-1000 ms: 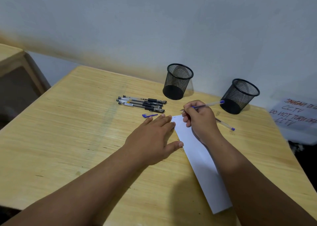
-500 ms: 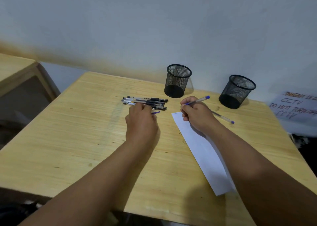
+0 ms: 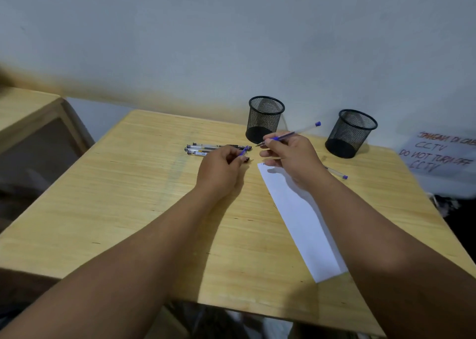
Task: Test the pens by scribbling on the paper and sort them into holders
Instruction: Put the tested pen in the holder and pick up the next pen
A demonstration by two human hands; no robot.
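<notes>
Above paper (image 3: 301, 215), clear blue-capped pen (image 3: 296, 133)

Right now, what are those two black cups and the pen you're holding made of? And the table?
The two black cups look like metal wire mesh, painted matte black: you can see through their tiny holes. The pen in the right hand seems clear plastic with a blue end plug. The table looks like pale wood with visible grain lines, possibly a laminate.

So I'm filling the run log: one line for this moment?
right hand: holds uncapped blue pen | left hand: holds blue cap | both holders empty
</notes>
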